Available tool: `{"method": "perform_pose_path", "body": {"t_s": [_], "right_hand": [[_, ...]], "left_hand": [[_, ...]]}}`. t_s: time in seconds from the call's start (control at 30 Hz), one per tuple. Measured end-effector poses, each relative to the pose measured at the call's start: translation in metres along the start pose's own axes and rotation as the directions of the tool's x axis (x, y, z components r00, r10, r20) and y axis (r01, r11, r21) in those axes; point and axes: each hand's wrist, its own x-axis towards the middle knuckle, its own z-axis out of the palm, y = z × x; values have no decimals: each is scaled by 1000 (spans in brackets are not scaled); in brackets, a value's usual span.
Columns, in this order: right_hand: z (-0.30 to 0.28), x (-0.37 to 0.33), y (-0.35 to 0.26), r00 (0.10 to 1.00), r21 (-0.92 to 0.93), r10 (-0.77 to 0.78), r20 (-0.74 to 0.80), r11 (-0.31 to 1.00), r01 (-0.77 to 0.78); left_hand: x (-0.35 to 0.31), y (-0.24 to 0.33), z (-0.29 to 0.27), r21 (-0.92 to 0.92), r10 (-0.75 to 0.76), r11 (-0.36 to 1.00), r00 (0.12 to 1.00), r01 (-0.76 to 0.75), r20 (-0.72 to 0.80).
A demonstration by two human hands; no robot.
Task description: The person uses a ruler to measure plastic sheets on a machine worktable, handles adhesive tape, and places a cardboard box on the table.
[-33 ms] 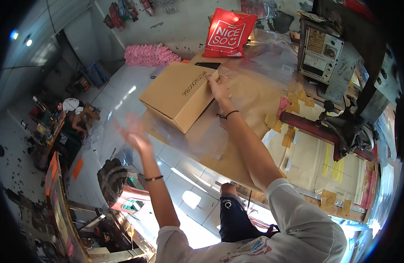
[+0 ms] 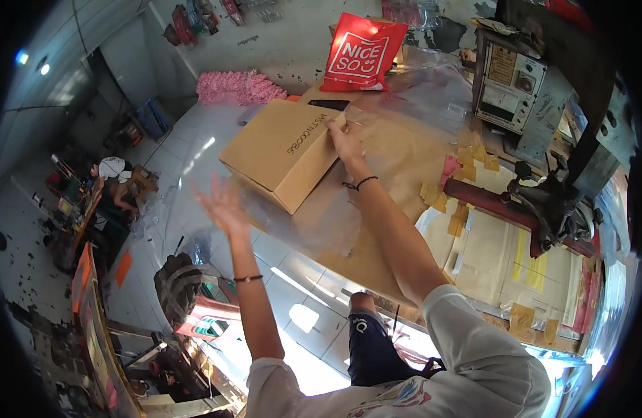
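A closed brown cardboard box [image 2: 276, 143] lies at an angle on the paper-covered worktable, with dark handwriting on its lid. My right hand [image 2: 347, 143] grips its right edge near the far corner, thumb over the lid and fingers down the side, partly hidden. My left hand [image 2: 223, 207] is raised just left of the box's near corner, fingers spread and holding nothing, a little blurred. Behind the box lies a dark flat object [image 2: 329, 104], its kind unclear. A red printed plastic bag [image 2: 363, 54] stands farther back.
A machine with a grey control box [image 2: 510, 87] and a red bar [image 2: 492, 202] occupies the table's right. Clear plastic sheeting [image 2: 432, 87] covers the back. Pink bundled material [image 2: 241, 88] sits at the far left. A red stool [image 2: 208, 317] stands below; another person [image 2: 115, 171] sits far left.
My left hand has shifted slightly to the right, toward the box. The box and my right hand have hardly moved.
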Motion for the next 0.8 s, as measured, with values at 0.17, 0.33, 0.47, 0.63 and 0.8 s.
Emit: {"method": "perform_pose_path", "body": {"t_s": [0.17,0.33,0.47,0.63,0.8], "right_hand": [[7,0,-3,998,88,-8,-59,996,13],[18,-4,-14,1000,345,-3,-15,939,7],[7,8,-2,995,465,-95,-8,881,88],[-9,13,0,997,325,-75,-22,943,78],[-32,47,-21,933,38,-265,-243,959,282]], "left_hand": [[-5,-55,31,199,-31,980,990,3,139],[12,-61,13,-77,-76,993,983,90,165],[-21,-45,64,-157,-84,984,996,79,-27],[-18,-57,56,-121,-97,987,993,105,65],[-2,-99,18,-103,-123,987,992,126,30]]}}
